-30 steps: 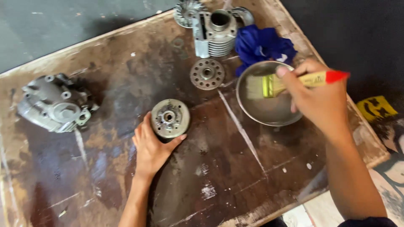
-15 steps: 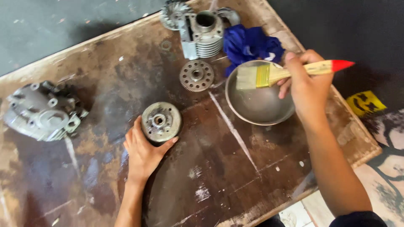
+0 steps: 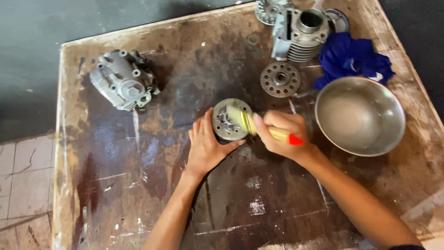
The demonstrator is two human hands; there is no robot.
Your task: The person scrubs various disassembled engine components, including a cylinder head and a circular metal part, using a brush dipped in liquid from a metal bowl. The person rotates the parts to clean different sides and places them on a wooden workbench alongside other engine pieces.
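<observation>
On the stained, worn brown wooden table (image 3: 138, 185), near its middle, lies the round grey metal drum-shaped engine part (image 3: 226, 124), with a shiny steel bowl (image 3: 360, 115) just to its right and a flat toothed metal gear (image 3: 280, 79) above it. The left hand (image 3: 208, 146) cups the round part from its lower left, fingers half open and curved against its rim. The right hand (image 3: 281, 135) is closed around the wooden-handled, red-tipped paintbrush (image 3: 252, 125), whose pale bristles rest on the part's top face.
</observation>
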